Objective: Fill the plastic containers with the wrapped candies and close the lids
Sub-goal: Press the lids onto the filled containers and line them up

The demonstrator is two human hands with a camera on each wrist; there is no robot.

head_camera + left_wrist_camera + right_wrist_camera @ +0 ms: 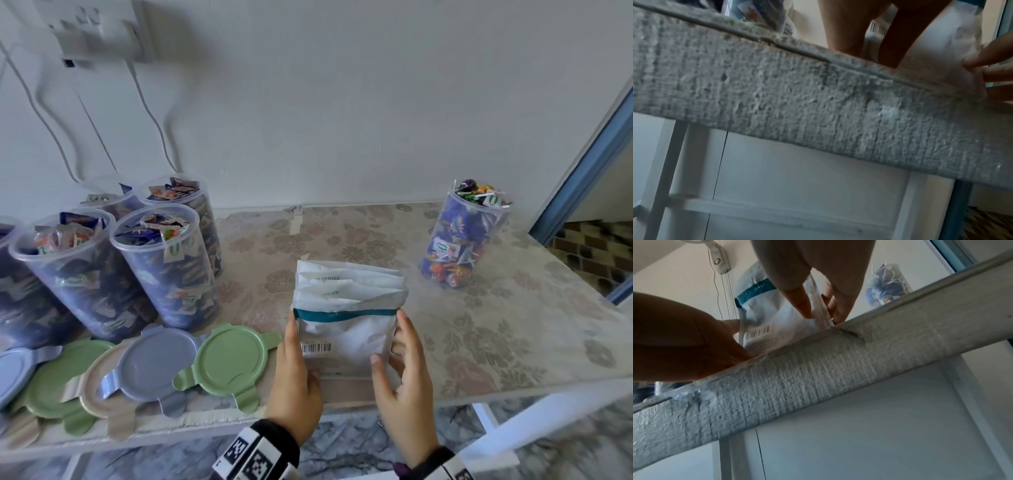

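Note:
A stack of white pouches (346, 335) with a teal band and a barcode stands upright near the table's front edge. My left hand (299, 353) grips its left side, thumb low on the front. My right hand (394, 349) pinches the right side, thumb on the front and fingers behind. In the right wrist view, the right hand's fingers (803, 305) lie on the pouches (772, 309). Several clear plastic containers (164, 260) full of wrapped candies stand open at the left. One more container (462, 236), holding lollipops, stands open at the right.
Several loose lids lie overlapping at the front left, among them a green lid (233, 359) and a grey-blue lid (157, 363). The table (513, 342) has a floral cover and a thick front edge (818, 105). White cables hang on the wall behind.

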